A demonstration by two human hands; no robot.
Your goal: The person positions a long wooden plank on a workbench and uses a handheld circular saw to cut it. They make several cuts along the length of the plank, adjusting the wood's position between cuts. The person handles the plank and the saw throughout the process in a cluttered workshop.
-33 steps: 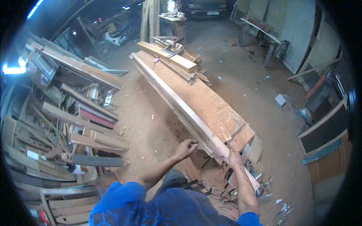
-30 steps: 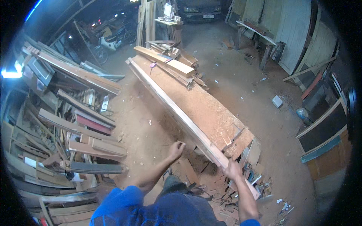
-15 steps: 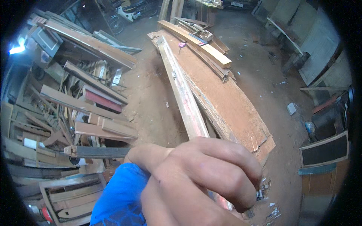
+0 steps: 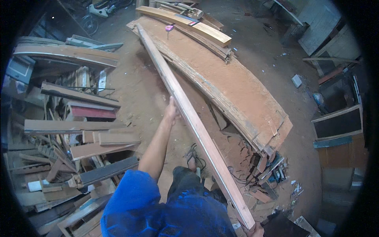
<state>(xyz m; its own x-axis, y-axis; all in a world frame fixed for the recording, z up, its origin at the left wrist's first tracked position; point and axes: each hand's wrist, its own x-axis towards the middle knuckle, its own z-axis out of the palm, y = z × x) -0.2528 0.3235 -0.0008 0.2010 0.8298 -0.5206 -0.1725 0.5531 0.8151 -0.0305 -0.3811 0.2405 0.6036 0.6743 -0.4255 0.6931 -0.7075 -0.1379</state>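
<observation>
A long, straight wooden beam [image 4: 193, 120] slants across the view, from the far left end of the sawdust-covered workbench [image 4: 237, 91] down to my body. Around its left side, near the middle, my left hand [image 4: 171, 112] is closed, with part of the fingers hidden behind the wood. At the near end, by the lower edge, my right hand [image 4: 256, 230] grips the beam and shows only in part. The beam's far tip lies over or against the bench edge; contact there I cannot tell.
On the bench lie a pale plank [image 4: 185, 24], darker strips and a pink tape measure [image 4: 169, 28]. Stacked boards [image 4: 79, 126] crowd the left side. Offcuts and cables [image 4: 252, 181] litter the floor beside the bench's near end. Framed panels [image 4: 337, 122] lean at the right.
My left hand, large and close before, has dropped away to the beam's left side. More of the beam now shows, its near end reaching the lower edge, where my right hand has appeared.
</observation>
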